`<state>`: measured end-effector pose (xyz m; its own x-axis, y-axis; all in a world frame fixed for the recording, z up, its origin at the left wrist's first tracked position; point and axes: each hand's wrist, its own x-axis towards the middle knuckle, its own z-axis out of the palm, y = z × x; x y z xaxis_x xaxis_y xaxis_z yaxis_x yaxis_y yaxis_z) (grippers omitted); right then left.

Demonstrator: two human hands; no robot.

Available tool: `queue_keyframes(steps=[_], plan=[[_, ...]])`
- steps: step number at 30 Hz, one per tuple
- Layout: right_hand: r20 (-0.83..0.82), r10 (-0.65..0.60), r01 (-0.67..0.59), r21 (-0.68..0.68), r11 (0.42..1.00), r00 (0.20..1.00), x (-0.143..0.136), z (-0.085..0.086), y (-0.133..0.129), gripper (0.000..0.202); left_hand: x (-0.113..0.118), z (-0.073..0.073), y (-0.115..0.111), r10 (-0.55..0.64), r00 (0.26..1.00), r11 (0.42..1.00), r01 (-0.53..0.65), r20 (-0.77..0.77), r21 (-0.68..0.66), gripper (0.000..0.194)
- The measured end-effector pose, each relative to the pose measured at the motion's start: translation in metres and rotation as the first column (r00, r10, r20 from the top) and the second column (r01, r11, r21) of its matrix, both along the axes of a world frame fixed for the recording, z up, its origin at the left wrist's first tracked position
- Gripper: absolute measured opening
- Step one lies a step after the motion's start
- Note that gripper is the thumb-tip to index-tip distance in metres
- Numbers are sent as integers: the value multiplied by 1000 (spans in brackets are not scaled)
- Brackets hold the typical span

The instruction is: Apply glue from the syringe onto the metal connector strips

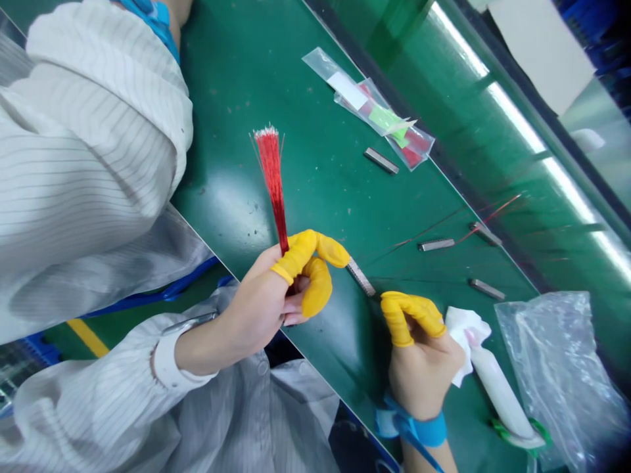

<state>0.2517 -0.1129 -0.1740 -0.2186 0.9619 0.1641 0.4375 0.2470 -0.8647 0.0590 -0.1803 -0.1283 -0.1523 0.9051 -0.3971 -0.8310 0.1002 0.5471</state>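
My left hand (266, 305), with yellow finger cots on, is closed around a bundle of thin red wires (272, 171). The wires fan out upward and end in pale tips. At the tip of its extended yellow-covered finger is a narrow metal strip with a row of small pins (361, 277); whether that finger grips it or only touches it, I cannot tell. Just right of the strip's lower end, my right hand (419, 351) has its yellow-covered thumb and finger pinched together. Anything between those fingertips is too small to make out. A blue band circles the right wrist.
Similar metal strips, such as one near the bag (381, 161) and one farther right (436, 244), lie on the green table (227, 131). Also there are a labelled plastic bag (369, 108), a white tube-shaped object (503, 394) and a clear bag (557, 355). A co-worker's sleeve (108, 118) occupies the upper left.
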Motion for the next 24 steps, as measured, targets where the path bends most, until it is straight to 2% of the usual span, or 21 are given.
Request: queue_keyframes(steps=[9,17,20,24], plan=[[36,-4,4,11,1000,999,0,-2,0,11,1,0,1,-13,1000,1000,13,-6,8,30],[66,73,-78,75,994,995,-2,0,0,5,4,-1,1,-4,1000,1000,4,-2,5,28],[52,64,-67,51,996,997,1,-1,1,7,4,-1,1,-2,1000,1000,2,7,5,28],[23,18,-18,-32,999,1000,10,1,0,22,4,1,-1,-3,1000,1000,3,10,-3,29]])
